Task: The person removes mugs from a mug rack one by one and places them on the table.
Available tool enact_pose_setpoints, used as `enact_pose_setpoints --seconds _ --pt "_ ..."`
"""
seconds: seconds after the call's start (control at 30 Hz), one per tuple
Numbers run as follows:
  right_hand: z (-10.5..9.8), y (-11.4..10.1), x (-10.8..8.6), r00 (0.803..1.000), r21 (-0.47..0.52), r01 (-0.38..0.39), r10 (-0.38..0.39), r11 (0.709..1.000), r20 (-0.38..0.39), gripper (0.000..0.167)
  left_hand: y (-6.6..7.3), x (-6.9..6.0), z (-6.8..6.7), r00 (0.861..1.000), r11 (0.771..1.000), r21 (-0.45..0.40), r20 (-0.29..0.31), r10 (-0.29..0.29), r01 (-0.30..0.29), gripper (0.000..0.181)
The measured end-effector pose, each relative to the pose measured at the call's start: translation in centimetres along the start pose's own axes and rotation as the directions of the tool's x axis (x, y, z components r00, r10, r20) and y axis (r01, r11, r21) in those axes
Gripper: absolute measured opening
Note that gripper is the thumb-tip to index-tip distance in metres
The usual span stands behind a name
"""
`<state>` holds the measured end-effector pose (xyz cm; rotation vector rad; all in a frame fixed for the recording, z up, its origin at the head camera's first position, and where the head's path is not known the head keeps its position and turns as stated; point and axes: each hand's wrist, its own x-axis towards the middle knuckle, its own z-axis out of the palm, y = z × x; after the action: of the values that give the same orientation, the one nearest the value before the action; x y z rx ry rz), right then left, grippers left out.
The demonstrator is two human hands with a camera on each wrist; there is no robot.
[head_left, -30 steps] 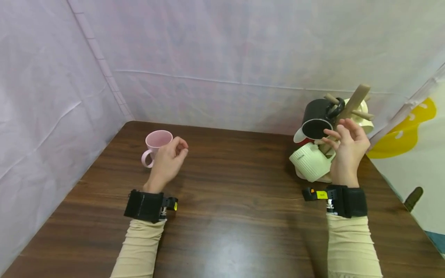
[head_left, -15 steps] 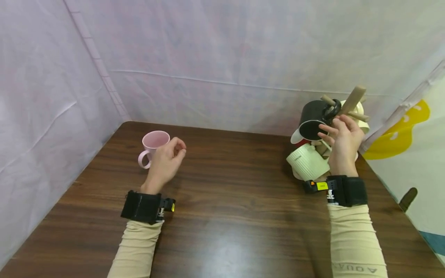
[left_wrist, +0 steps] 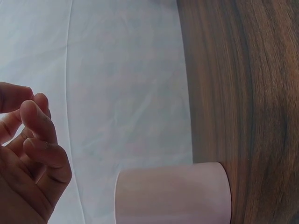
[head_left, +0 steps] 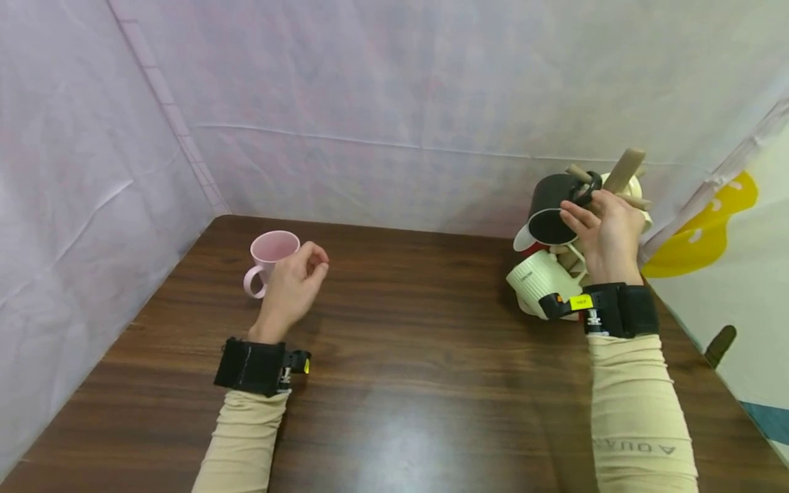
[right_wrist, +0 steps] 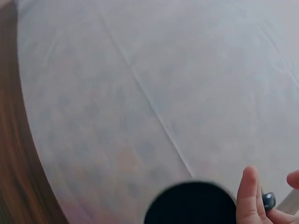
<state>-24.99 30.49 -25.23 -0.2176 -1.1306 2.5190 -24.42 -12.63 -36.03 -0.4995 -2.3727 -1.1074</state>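
Note:
A black mug (head_left: 550, 210) with a white rim hangs tilted by its handle from a peg of the wooden mug rack (head_left: 624, 171). My right hand (head_left: 610, 229) reaches to that handle. In the right wrist view, the handle (right_wrist: 268, 200) shows between my fingers, with a gap to one fingertip. A firm grip is not visible. Below hangs a ribbed pale green mug (head_left: 542, 279). On the left, a pink mug (head_left: 269, 250) stands upright on the table. In front of it my left hand (head_left: 290, 291) hovers, fingers loosely curled and holding nothing.
A cream mug (head_left: 633, 188) is partly hidden behind the rack. White and red surfaces show below the black mug. The dark wooden table (head_left: 394, 329) meets pale cloth (head_left: 394, 89) at the back and left. A yellow shape (head_left: 703, 243) marks the cloth at right.
My right hand has moved forward and up to the black mug's handle, its fingers drawing closer to it. My left hand and the pink mug stay about where they were.

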Motion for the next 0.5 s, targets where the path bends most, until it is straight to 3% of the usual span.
enact_pose_setpoints --seconds 0.07,0.2,0.37,0.5 --pt "0.2 -0.2 0.4 0.997 0.073 -0.073 0.074 0.995 -0.003 0.029 0.0 0.1 0.0 1.000 1.000 0.000 0.000 0.001 -0.001 0.004" --pt "0.7 -0.8 1.6 0.974 0.204 -0.210 0.223 0.956 -0.041 0.032 0.0 0.4 0.1 1.000 1.000 0.009 0.006 -0.001 0.001 0.004" --pt "1.3 -1.5 3.0 0.941 0.316 -0.292 0.331 0.903 -0.077 0.035 0.1 0.7 0.2 1.000 1.000 0.011 0.009 0.001 -0.001 0.005" --pt "1.5 -1.6 3.5 0.920 0.415 -0.310 0.380 0.855 -0.097 0.027 0.2 0.8 0.3 1.000 1.000 0.011 0.008 0.007 -0.007 0.004"
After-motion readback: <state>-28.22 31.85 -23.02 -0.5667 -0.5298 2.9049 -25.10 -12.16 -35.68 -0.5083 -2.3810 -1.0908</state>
